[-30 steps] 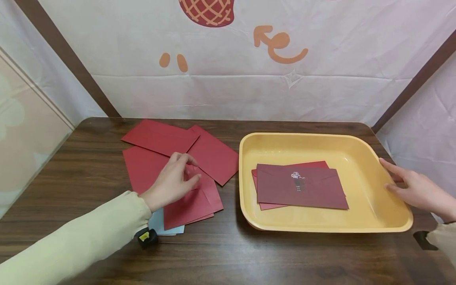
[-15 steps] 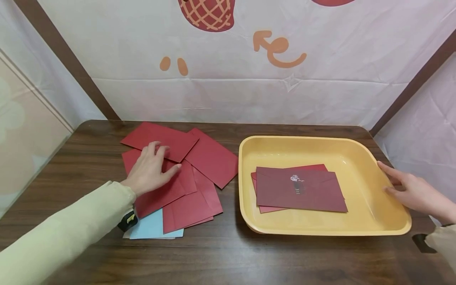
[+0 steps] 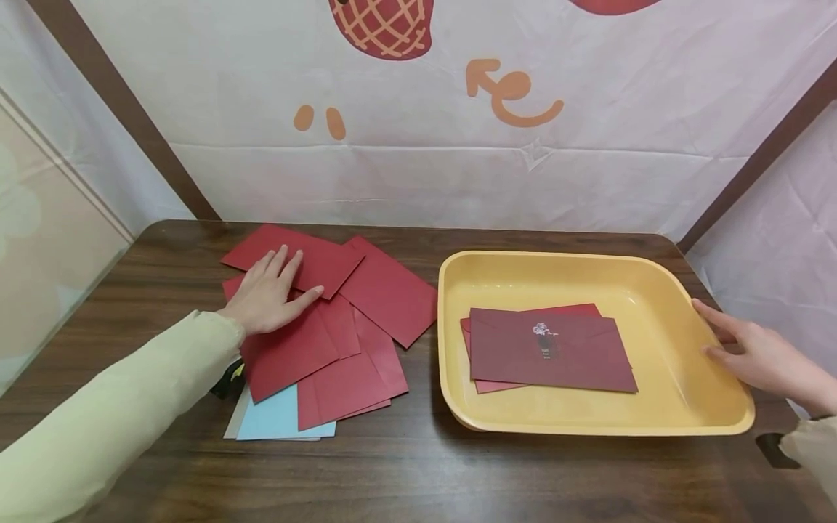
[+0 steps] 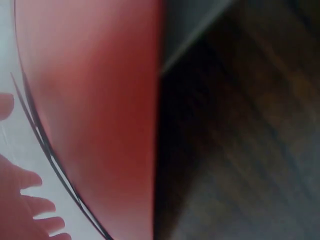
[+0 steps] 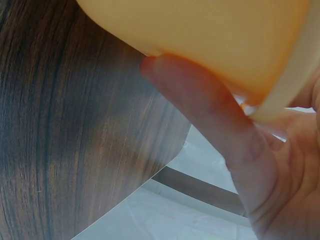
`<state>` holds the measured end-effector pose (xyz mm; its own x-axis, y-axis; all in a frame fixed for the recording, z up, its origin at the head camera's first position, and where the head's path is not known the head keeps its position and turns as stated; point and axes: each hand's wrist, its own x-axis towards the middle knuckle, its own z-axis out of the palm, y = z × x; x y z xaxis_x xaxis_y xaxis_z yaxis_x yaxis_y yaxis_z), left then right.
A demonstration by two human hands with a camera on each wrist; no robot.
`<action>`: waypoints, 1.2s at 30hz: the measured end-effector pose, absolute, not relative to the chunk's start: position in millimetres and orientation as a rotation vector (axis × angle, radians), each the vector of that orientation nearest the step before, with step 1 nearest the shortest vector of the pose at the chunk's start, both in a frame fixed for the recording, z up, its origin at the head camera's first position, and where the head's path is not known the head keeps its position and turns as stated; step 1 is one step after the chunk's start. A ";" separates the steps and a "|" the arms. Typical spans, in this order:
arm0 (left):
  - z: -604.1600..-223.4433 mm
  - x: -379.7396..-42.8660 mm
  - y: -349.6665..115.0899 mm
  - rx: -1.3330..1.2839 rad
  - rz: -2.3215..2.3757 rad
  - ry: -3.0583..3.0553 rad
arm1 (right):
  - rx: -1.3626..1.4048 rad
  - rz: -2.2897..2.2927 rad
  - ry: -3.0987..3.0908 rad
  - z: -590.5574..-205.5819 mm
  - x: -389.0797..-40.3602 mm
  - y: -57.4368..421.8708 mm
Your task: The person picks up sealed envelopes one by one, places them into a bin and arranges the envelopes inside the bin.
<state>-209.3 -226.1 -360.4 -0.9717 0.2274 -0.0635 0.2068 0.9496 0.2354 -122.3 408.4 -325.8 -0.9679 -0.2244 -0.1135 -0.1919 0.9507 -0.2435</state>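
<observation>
My left hand [image 3: 264, 294] lies over the left side of a pile of red envelopes [image 3: 297, 367], its fingers spread and fairly straight. A red envelope [image 3: 330, 265] extends from beneath the fingertips. In the left wrist view, a red envelope [image 4: 100, 110] fills the middle close up, with the fingers [image 4: 37, 205] at the left edge. My right hand [image 3: 761, 356] grips the right rim of a yellow tray [image 3: 654, 392]. The right wrist view shows a finger [image 5: 200, 95] along the tray's outer side. Inside the tray, a dark maroon envelope [image 3: 552, 367] overlaps a brighter red envelope [image 3: 578, 308].
A light blue envelope [image 3: 281, 418] sticks out under the pile's front. Another red envelope [image 3: 392, 290] slants toward the tray's left wall. Behind the wooden table [image 3: 405, 472] hangs a printed white curtain [image 3: 425, 181].
My left hand has moved left and farther back across the red envelopes, and its fingers have straightened and spread. My right hand stays on the tray's rim. The view tilts slightly.
</observation>
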 end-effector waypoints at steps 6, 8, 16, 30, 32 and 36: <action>-368.0 -213.4 -229.3 0.304 0.339 2.972 | -0.338 -0.339 2.988 -327.0 -122.4 409.2; -369.7 -212.5 -228.2 0.292 0.327 2.952 | -0.345 -0.337 2.994 -326.8 -122.3 409.1; -370.5 -202.7 -215.8 0.231 0.274 2.912 | -0.309 -0.343 2.964 -326.2 -121.9 409.2; -355.7 -169.3 -173.6 0.184 0.007 2.885 | -0.323 -0.350 2.962 -327.5 -122.1 410.3; -353.6 -164.5 -167.7 0.185 -0.021 2.868 | -0.321 -0.354 2.958 -327.3 -122.1 410.3; -351.8 -154.6 -158.1 0.209 -0.080 2.865 | -0.312 -0.353 2.955 -326.8 -122.3 410.0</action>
<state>-154.6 -158.1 -351.8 -0.9540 0.1352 -0.2676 0.1500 0.9880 -0.0355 -122.3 410.0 -326.8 -0.9672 -0.2227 -0.1226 -0.1875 0.9506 -0.2475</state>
